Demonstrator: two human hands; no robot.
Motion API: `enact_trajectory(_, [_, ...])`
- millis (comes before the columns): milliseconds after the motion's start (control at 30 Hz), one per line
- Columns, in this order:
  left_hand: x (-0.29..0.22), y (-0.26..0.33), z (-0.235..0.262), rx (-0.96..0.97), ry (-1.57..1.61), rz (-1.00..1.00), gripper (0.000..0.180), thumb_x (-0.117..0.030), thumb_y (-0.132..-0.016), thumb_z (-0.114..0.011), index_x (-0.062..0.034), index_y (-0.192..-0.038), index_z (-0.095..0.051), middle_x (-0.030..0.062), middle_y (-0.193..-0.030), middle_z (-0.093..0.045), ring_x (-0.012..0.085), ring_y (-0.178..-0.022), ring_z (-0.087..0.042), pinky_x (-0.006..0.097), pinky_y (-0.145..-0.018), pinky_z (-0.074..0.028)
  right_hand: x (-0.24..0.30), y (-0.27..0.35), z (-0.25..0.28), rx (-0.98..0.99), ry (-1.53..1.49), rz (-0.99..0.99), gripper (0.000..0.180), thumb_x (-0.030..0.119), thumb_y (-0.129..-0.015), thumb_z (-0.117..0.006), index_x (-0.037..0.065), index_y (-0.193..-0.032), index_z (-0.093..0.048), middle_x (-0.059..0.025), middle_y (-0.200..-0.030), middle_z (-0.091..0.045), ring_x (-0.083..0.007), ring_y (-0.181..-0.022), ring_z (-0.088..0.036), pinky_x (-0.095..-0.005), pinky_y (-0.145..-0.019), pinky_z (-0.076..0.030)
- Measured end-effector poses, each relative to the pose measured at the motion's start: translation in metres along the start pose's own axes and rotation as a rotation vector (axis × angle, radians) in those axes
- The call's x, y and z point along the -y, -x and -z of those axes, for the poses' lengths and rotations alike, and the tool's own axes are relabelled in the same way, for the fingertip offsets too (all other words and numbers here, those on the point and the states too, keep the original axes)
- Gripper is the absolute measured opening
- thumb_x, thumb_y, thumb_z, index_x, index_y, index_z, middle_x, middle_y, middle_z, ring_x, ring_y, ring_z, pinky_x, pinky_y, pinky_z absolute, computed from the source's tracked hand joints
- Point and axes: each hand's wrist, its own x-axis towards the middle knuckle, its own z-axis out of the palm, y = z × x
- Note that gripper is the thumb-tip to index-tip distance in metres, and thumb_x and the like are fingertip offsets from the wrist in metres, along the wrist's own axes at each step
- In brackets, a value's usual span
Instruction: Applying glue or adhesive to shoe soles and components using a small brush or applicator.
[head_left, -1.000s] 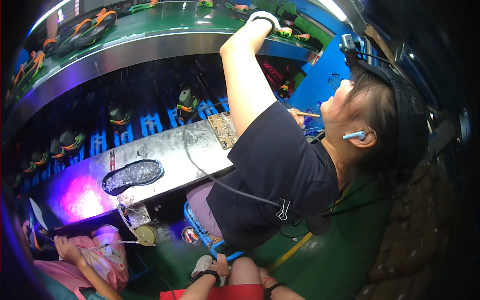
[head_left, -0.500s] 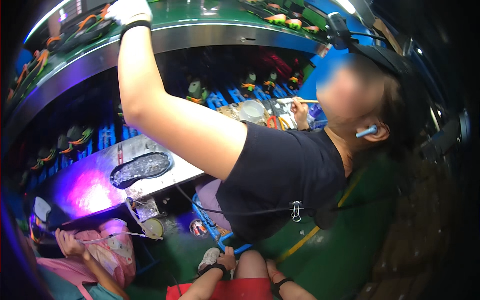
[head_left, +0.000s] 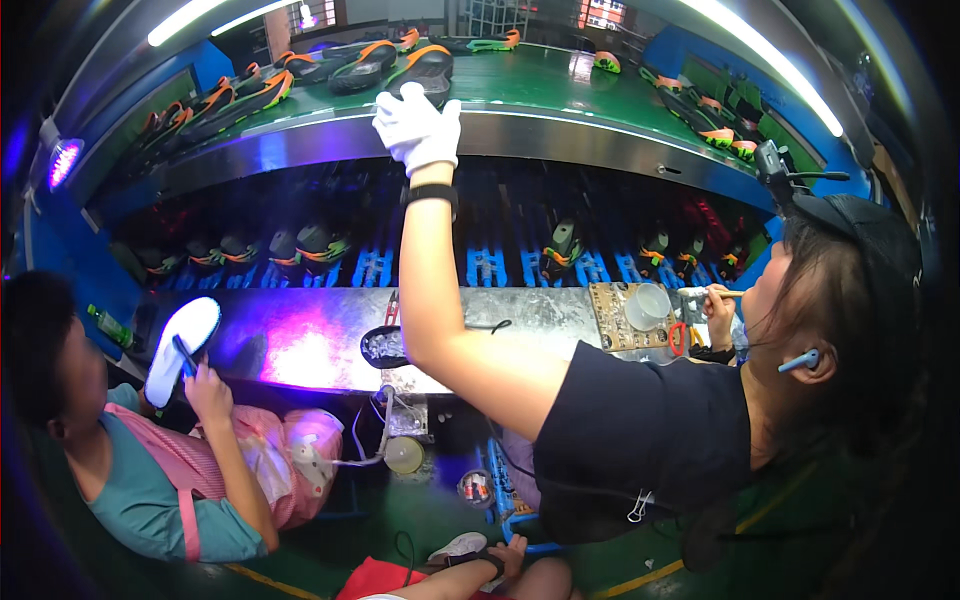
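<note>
My left hand (head_left: 511,553) lies beside my bare knee (head_left: 550,580) at the lower edge, its fingers stretched out and holding nothing. A black band (head_left: 491,562) circles that wrist. Red cloth (head_left: 375,578) covers my lap, and a white shoe (head_left: 460,545) shows just past it. My right hand is out of the picture. In front of me, a co-worker's white-gloved hand (head_left: 420,130) is raised at the edge of a green conveyor belt (head_left: 530,85), close to a black and orange shoe sole (head_left: 425,70).
The right co-worker's other hand holds a wooden-handled brush (head_left: 728,293). A left co-worker holds a white sole (head_left: 185,345) and a blue-handled tool (head_left: 184,352). On the metal bench (head_left: 520,315) are a black sole-shaped tray (head_left: 385,347) and a plastic tub (head_left: 648,305). A blue stool (head_left: 500,480) stands below.
The view has tilted up and swung left, showing more of the belt and the left co-worker. My right hand has left the picture. My left hand still rests by my knee.
</note>
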Motion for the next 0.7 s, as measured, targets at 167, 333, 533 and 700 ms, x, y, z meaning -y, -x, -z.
enact_trajectory(167, [0.01,0.011,0.008,-0.22,0.2,0.059,0.113,-0.049,-0.049,-0.079,-0.002,-0.132,-0.02,0.0213,-0.123,-0.039,0.0362,-0.116,-0.037,0.044,-0.101,-0.028,-0.022,0.013,0.001,0.004,-0.018,-0.003,0.037,0.034,-0.085,-0.048,0.001,-0.093,-0.061,-0.0103,-0.084,-0.061,-0.0198,-0.075,-0.057,-0.0339,-0.07,-0.046])
enact_trajectory(333, [-0.032,0.033,0.016,-0.242,0.487,-0.17,0.106,-0.04,-0.048,-0.078,-0.0011,-0.131,-0.024,0.0208,-0.114,-0.041,0.0361,-0.107,-0.041,0.044,-0.093,-0.033,-0.044,0.02,0.006,0.004,-0.034,-0.015,0.035,0.034,-0.085,-0.049,0.002,-0.093,-0.061,-0.0085,-0.082,-0.061,-0.0181,-0.072,-0.057,-0.0333,-0.069,-0.046])
enact_trajectory(533, [-0.074,0.039,0.043,-0.295,0.805,-0.467,0.1,-0.029,-0.046,-0.076,0.0001,-0.129,-0.029,0.0202,-0.104,-0.045,0.036,-0.097,-0.046,0.043,-0.084,-0.039,-0.05,0.024,0.01,0.023,-0.034,0.009,0.033,0.034,-0.085,-0.05,0.003,-0.092,-0.061,-0.0064,-0.079,-0.061,-0.0162,-0.069,-0.056,-0.0326,-0.068,-0.047])
enact_trajectory(700, [-0.107,0.052,0.049,-0.306,1.062,-0.647,0.096,-0.021,-0.046,-0.075,0.0008,-0.128,-0.032,0.0198,-0.097,-0.047,0.036,-0.09,-0.049,0.043,-0.078,-0.043,-0.073,0.044,0.022,-0.007,-0.069,-0.002,0.032,0.034,-0.085,-0.051,0.004,-0.092,-0.061,-0.0046,-0.076,-0.06,-0.0146,-0.067,-0.055,-0.032,-0.067,-0.047])
